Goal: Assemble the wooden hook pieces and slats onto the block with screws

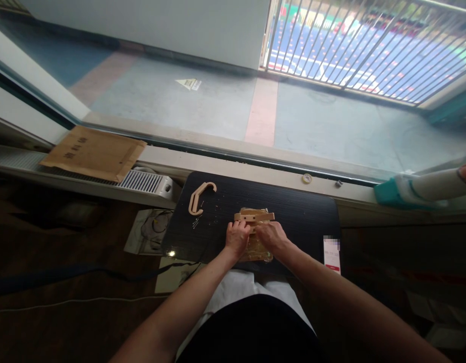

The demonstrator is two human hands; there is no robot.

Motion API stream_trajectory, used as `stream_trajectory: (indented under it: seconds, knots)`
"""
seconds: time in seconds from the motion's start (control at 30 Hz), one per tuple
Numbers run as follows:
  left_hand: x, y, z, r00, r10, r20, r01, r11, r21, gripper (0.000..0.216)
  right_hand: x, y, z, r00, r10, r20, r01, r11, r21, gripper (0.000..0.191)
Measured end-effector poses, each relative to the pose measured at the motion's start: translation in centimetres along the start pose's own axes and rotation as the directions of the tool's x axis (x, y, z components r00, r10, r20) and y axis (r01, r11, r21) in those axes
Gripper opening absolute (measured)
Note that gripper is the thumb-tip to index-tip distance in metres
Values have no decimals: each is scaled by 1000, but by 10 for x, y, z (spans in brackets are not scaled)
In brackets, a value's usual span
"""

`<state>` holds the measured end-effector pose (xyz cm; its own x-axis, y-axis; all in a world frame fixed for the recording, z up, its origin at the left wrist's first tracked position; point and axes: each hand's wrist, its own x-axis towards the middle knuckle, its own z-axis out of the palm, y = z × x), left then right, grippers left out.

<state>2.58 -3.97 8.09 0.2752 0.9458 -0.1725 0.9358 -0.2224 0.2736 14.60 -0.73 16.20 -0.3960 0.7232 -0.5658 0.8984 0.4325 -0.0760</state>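
On the dark table, a pale wooden strip with holes (pixel 261 218) lies across a see-through, yellowish plastic-wrapped bundle (pixel 257 250). Just below it, a second short wooden strip (pixel 253 230) shows between my hands. My left hand (pixel 237 238) has its fingers curled over the left end of this lower strip. My right hand (pixel 273 237) is closed at its other end, with the fingertips mostly hidden. To the left are a C-shaped wooden piece with hooked ends (pixel 195 200) and several small metal screws (pixel 195 222).
A phone (pixel 332 254) lies at the table's right edge. On the window sill are a roll of tape (pixel 306 178) and a small grey object (pixel 339 184). A brown paper envelope (pixel 93 154) rests on the radiator (pixel 142 182). The window stands directly behind the table.
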Motion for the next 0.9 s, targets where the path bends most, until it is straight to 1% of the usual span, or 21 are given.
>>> stream_trajectory:
  seconds: [0.1,0.17,0.27,0.33,0.43,0.5,0.57,0.6,0.67,0.8,0.9]
  knots:
    - [0,0,0,1000,7,1,-7,1000,1,21,1,5,6,980,197,20,-198,976,93,28]
    - [0,-1,0,1000,11,2,-11,1000,8,21,0,6,6,966,256,34,-259,958,122,28]
    - [0,-1,0,1000,16,-6,-16,1000,14,21,-2,3,1,966,257,25,-258,958,123,25]
    - [0,-2,0,1000,16,-15,-16,1000,11,21,-3,-3,-4,975,223,-8,-221,969,108,22]
    - [0,-2,1,1000,13,-11,-13,1000,-2,22,-4,-14,-9,994,101,-47,-99,994,46,24]
    - [0,-3,1,1000,13,4,-13,1000,-12,24,-4,-20,-8,999,13,-50,-13,1000,1,25]
    - [0,-3,0,1000,12,17,-12,1000,-18,25,-2,-24,-5,998,-27,-50,26,1000,-18,26]
    - [0,-3,0,1000,12,18,-12,1000,-18,25,-1,-24,-3,998,-24,-51,24,1000,-9,26]
    - [1,-3,1,1000,15,9,-15,1000,-8,24,0,-19,0,999,23,-35,-21,999,35,26]
    - [1,-2,1,1000,29,-6,-29,1000,11,21,1,0,4,982,185,20,-186,975,118,29]
    - [0,-3,1,1000,26,2,-26,1000,14,20,-1,10,4,975,218,31,-220,967,129,31]
